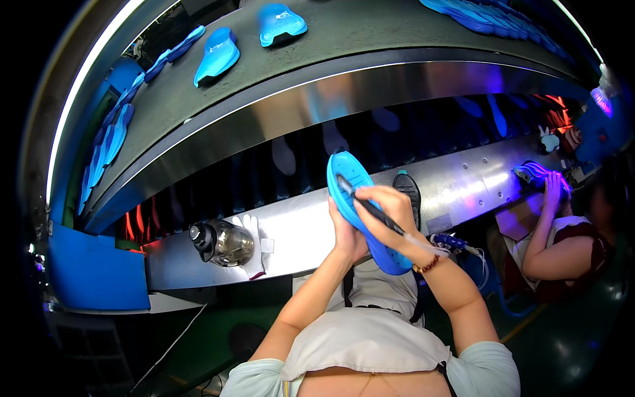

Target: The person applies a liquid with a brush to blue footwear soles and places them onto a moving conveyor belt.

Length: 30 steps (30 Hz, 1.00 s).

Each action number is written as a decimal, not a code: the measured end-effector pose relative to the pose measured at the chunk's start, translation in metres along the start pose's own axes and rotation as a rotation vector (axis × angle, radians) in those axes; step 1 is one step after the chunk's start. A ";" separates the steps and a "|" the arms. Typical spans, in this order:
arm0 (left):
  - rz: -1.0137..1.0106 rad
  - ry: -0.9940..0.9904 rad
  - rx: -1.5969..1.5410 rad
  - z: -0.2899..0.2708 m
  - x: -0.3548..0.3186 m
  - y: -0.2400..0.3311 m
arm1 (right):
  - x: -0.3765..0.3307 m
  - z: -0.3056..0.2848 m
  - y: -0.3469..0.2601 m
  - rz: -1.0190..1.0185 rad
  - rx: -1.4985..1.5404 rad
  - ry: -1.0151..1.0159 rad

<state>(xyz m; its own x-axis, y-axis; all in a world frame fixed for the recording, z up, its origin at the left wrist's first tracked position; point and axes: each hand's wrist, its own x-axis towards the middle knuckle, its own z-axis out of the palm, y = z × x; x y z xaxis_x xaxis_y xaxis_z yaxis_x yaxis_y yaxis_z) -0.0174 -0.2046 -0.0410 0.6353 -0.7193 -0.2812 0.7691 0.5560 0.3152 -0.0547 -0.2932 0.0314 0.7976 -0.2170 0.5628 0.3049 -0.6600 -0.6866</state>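
My left hand (345, 230) is wrapped around the left side of a bright blue shoe sole (349, 173), holding it tilted in front of me above the metal ledge. In my right hand (389, 210) is a slim brush (378, 213) with a black handle. Its tip meets the inner face of the sole near the upper end, or hovers just over it; I cannot tell which. Part of the sole is hidden behind my right hand, and its lower end (390, 261) shows below the wrist. Just right of it, a dark sole (408, 192) lies on the ledge.
A clear bottle with a black lid (221, 242) and a white glove (250, 246) rest on the metal ledge (297, 231). Blue soles (218, 54) lie on the conveyor belt (357, 40); more sit in the dark slot below. At right, a co-worker's hand (553, 188) holds a sole.
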 end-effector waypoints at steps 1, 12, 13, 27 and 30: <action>0.072 0.084 0.031 0.004 -0.001 0.008 | -0.008 -0.002 -0.003 0.004 0.022 -0.064; -0.176 -0.203 -0.001 0.013 -0.026 0.022 | 0.009 -0.058 -0.012 0.349 0.416 -0.180; -0.190 -0.238 -0.007 0.017 -0.026 0.019 | 0.020 -0.055 -0.011 0.354 0.467 -0.054; 0.015 -0.336 0.008 0.034 -0.032 0.042 | 0.013 -0.062 -0.033 0.031 0.460 -0.533; 0.205 -0.234 0.082 0.040 -0.030 0.040 | 0.016 -0.069 -0.033 0.130 0.579 -0.508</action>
<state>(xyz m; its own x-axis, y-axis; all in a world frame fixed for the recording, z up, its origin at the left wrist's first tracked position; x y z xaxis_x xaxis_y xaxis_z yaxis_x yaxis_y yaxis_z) -0.0082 -0.1773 0.0169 0.7354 -0.6776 0.0090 0.6128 0.6706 0.4180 -0.0878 -0.3247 0.0954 0.9435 0.1810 0.2775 0.3041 -0.1407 -0.9422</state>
